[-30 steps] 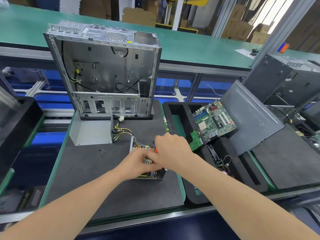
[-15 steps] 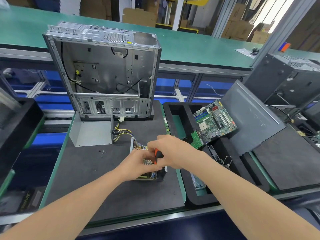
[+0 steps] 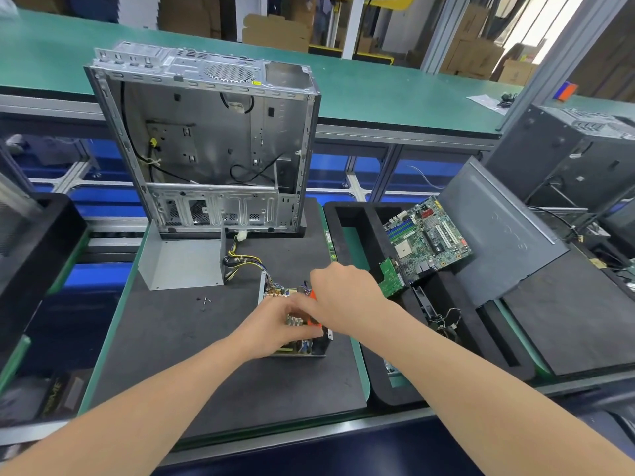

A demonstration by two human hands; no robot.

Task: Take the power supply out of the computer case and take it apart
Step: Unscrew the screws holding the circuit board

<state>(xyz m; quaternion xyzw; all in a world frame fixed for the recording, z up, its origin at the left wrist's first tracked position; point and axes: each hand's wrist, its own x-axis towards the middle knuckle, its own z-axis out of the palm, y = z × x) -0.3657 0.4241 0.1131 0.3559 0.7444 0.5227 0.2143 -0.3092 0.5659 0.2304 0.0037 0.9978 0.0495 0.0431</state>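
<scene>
We work at a desk (image 3: 165, 355) covered by a black mat. The gutted computer case (image 3: 206, 139) stands upright at its far edge, open side toward us. To the right, a black foam tray (image 3: 347, 214) carries a tilted motherboard (image 3: 429, 235), just beside a grey side panel (image 3: 498, 242). In front of the case lies a bent grey metal cover (image 3: 178, 262). Near it the power supply (image 3: 302, 350), out of the case, sits open on the mat, its cable bundle (image 3: 244, 261) trailing toward the cover. Our left hand (image 3: 271, 324) rests on the power supply with fingers bent over its parts; we cannot tell whether they pinch anything. Our right hand (image 3: 347, 293) curls its fingers round an orange-handled screwdriver (image 3: 313, 295) above the unit. A few loose screws (image 3: 205, 300) lie on the mat to the left.
</scene>
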